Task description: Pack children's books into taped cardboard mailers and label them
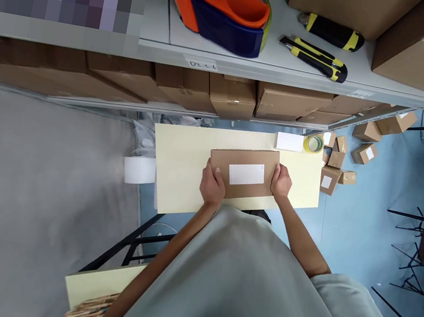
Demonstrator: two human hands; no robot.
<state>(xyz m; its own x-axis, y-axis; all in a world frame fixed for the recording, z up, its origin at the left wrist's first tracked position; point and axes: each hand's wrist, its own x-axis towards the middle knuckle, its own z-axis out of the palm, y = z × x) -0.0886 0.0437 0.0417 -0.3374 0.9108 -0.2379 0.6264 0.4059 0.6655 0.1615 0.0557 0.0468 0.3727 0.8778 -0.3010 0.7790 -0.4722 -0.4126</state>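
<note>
Between my two hands is a brown cardboard box [239, 191] with a blank-looking white label [246, 174] on its upper face. My left hand [213, 183] grips its left end, thumb on top. At the right end, my right hand [281, 181] is closed on the box's edge. Below the box lies a pale yellow tabletop [180, 175]; whether the box touches it I cannot tell. Near the table's far edge are a white pad or box [289, 142] and a roll of tape [313, 143].
A shelf [252, 70] ahead carries an orange and blue tape dispenser [225, 13], two utility knives [315, 59] and cartons. Cardboard boxes [230, 99] line the level below. Small parcels [332, 174] sit on the blue floor at right. A white roll [139, 170] stands left of the table.
</note>
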